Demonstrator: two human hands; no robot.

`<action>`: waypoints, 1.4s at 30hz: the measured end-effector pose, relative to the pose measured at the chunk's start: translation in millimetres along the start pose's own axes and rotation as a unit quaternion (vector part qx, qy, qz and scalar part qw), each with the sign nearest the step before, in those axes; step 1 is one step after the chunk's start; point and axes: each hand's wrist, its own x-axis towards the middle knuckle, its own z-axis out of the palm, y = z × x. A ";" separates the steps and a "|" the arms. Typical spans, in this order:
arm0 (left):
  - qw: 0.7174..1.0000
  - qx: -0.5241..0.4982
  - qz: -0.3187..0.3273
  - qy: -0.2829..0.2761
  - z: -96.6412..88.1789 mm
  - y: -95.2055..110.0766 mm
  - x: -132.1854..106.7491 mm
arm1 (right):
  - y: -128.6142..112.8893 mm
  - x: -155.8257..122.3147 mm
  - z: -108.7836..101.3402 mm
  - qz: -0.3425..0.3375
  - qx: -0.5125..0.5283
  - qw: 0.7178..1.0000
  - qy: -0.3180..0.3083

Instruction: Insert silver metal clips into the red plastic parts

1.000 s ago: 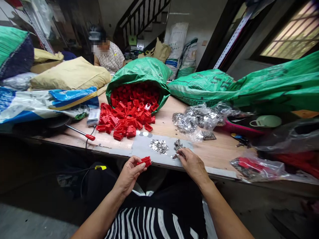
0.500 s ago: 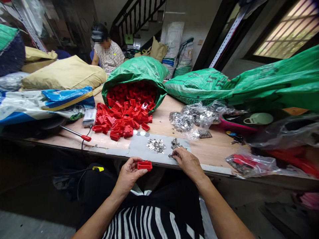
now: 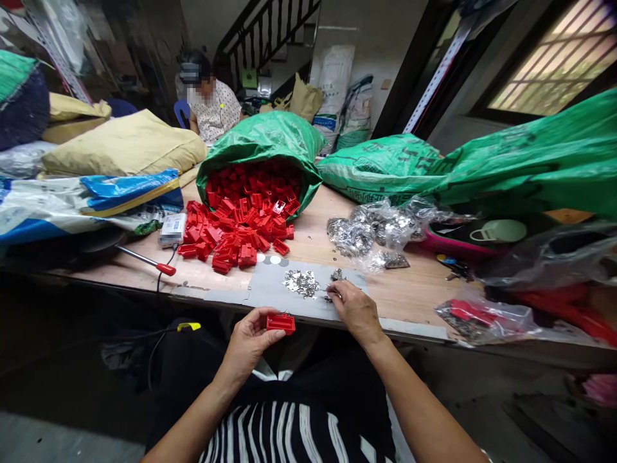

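My left hand (image 3: pixel 253 334) grips a small red plastic housing (image 3: pixel 281 323) between thumb and fingers, its hollow side facing up, just off the table's front edge. My right hand (image 3: pixel 355 312) is closed in a pinch at the small dark metal parts (image 3: pixel 337 274). A tiny metal piece seems to be at its fingertips, too small to name closely. To the left of that hand, a heap of shiny flat metal pieces (image 3: pixel 301 283) lies on the grey mat (image 3: pixel 270 290).
Red housings (image 3: pixel 231 235) spill from a green sack (image 3: pixel 270 132) at the back. Clear bags of metal parts (image 3: pixel 354 235) lie behind the mat. A red-handled tool (image 3: pixel 164 267) rests at left, a parts bag (image 3: pixel 475 318) at right. Across the table sits a person (image 3: pixel 212 109).
My right hand has drawn slightly left and toward me, its fingertips now nearer the front of the dark metal parts. My left hand keeps the red housing almost in place.
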 end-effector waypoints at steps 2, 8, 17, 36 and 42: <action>1.000 0.003 -0.001 0.005 -1.1 -0.6 0.2 | 0.4 -1.2 2.9 -0.007 -0.028 1.000 0.006; 0.999 -0.004 0.019 0.047 0.7 -1.1 -0.4 | 10.3 -4.6 -1.5 0.000 -0.034 0.999 -0.026; 0.996 0.031 0.073 0.050 4.1 -1.7 -0.3 | 7.2 7.9 -2.5 0.009 -0.043 0.998 -0.053; 0.836 0.399 0.366 0.090 9.5 9.4 -8.3 | -77.4 -20.6 -26.3 -0.102 0.294 0.949 -0.048; 0.840 0.381 0.378 0.081 12.4 11.9 -12.6 | -83.0 -21.9 -17.6 -0.138 0.291 0.946 -0.038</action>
